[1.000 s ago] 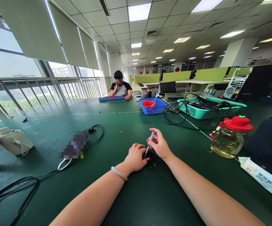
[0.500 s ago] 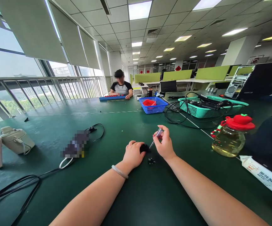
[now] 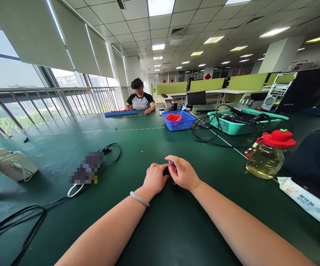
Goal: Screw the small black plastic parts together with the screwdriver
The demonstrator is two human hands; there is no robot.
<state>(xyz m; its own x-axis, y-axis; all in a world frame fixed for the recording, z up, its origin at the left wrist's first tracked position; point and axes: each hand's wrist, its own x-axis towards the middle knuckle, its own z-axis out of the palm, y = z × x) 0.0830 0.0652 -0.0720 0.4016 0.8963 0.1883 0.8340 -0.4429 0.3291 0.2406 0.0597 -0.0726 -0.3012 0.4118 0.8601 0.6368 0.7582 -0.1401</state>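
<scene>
From my remote post I watched a dark green worktop (image 3: 173, 236) run from the near edge far into the room. On it the left hand (image 3: 155, 179) was curled over a small black part (image 3: 165, 171), pressing it to the surface, while the right hand (image 3: 184, 173), fingers bunched, pinched a slim tool (image 3: 171, 163) against that part; its tip was hidden from me. A small dark piece (image 3: 175, 187) lay just beneath the right hand. To the right I had a glass jar (image 3: 266, 162) of pale yellow liquid under a red lid (image 3: 279, 139). Further off, a teal basket (image 3: 226, 128) held black devices and cables, and a blue basket (image 3: 179, 126) held a red tray (image 3: 173, 117). At the far edge a person (image 3: 141, 101) sat behind a long blue tray (image 3: 121, 113) of red pieces. Beyond stood a metal railing (image 3: 65, 103) by the windows and green partitions (image 3: 171, 88).
</scene>
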